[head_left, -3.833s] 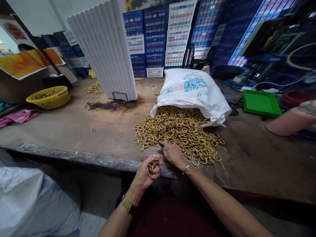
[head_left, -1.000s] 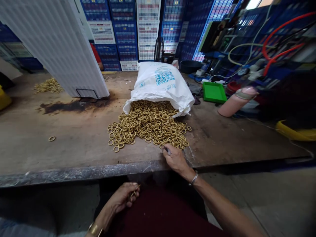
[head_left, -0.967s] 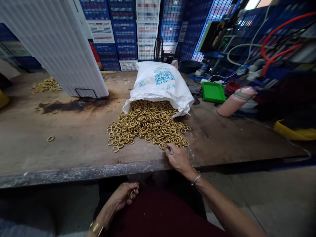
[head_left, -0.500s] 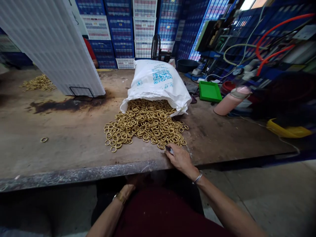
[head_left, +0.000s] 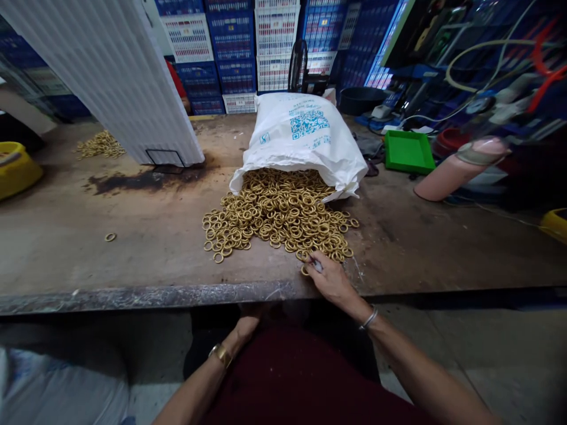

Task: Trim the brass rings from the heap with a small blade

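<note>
Gold-coloured metal rings (head_left: 283, 215) spill in a heap from the mouth of a white woven sack (head_left: 279, 150) lying on the worktable. My right hand (head_left: 330, 278) is at the heap's near edge, fingers pinched together. A small dark and whitish thing shows between the fingers; its kind is unclear. One ring (head_left: 305, 270) lies right at the fingertips; I cannot tell whether it is gripped. My left hand (head_left: 248, 321), below a gold watch, reaches under the table's front edge, its fingers hidden.
A single ring (head_left: 110, 236) lies apart at left. A white corrugated panel (head_left: 119, 82) stands on a wire holder, with another ring pile (head_left: 101, 144) behind it. At right are a green tray (head_left: 410, 151) and a pink bottle (head_left: 460, 168). Stacked crates (head_left: 230, 53) line the back.
The view has swung left, so things sit further right and a yellow container appears at left. My right hand remains at the heap's edge; a ring now shows at its fingertips.
</note>
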A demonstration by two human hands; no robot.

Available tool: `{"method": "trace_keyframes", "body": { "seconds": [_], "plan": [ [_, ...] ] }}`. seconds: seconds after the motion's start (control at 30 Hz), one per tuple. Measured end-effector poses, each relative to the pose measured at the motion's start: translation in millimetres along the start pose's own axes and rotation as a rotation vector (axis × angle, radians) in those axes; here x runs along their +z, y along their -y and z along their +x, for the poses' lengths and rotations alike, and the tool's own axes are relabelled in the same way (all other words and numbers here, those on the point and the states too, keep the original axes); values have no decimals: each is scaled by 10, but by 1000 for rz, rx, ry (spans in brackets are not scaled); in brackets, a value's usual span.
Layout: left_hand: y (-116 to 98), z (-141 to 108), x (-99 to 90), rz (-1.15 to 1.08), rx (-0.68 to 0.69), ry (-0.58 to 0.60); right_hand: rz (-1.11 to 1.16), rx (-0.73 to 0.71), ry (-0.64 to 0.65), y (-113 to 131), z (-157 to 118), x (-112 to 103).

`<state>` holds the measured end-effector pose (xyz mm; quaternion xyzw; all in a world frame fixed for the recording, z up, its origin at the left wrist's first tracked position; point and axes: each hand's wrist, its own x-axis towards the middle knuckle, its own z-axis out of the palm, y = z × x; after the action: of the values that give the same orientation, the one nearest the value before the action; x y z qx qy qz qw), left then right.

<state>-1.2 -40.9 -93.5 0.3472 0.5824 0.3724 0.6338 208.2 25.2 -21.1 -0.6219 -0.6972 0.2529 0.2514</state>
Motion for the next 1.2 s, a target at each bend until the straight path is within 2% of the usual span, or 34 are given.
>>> {"method": "trace_keyframes", "body": {
  "seconds": [0.1, 0.17, 0.2, 0.23, 0.3, 0.4, 0.5, 0.67, 0.73, 0.8, 1.0, 1.1, 1.2],
  "plan": [
    [-222, -275, 15, 199, -106, 186, 317, 90, 63, 119, 44, 46],
    [-412, -465, 58, 265, -48, 334, 507, 207, 113, 200, 60, 77],
    [-504, -542, 87, 273, 36, 340, 595, 273, 147, 238, 63, 91],
    [-589, -600, 117, 273, 108, 318, 677, 332, 185, 274, 63, 103],
    [-720, -640, 180, 242, 227, 179, 819, 411, 253, 342, 58, 121],
    [-820, -528, 265, 229, 419, -15, 949, 435, 301, 435, 45, 132],
    [-853, -336, 342, 244, 516, -22, 1005, 432, 321, 499, 27, 140],
    [-857, -167, 432, 232, 580, -9, 1047, 466, 331, 511, -11, 179],
    [-857, -159, 446, 223, 545, -9, 1056, 453, 313, 501, -21, 204],
    [-868, -165, 452, 173, 452, -7, 1024, 404, 281, 494, -21, 231],
    [-913, -155, 419, 31, 205, 73, 771, 283, 198, 482, 21, 267],
    [-896, -137, 383, -57, 154, 142, 734, 239, 218, 472, 34, 266],
    [-869, -136, 364, -185, 157, 188, 805, 251, 268, 475, 36, 262]
  ]
}}
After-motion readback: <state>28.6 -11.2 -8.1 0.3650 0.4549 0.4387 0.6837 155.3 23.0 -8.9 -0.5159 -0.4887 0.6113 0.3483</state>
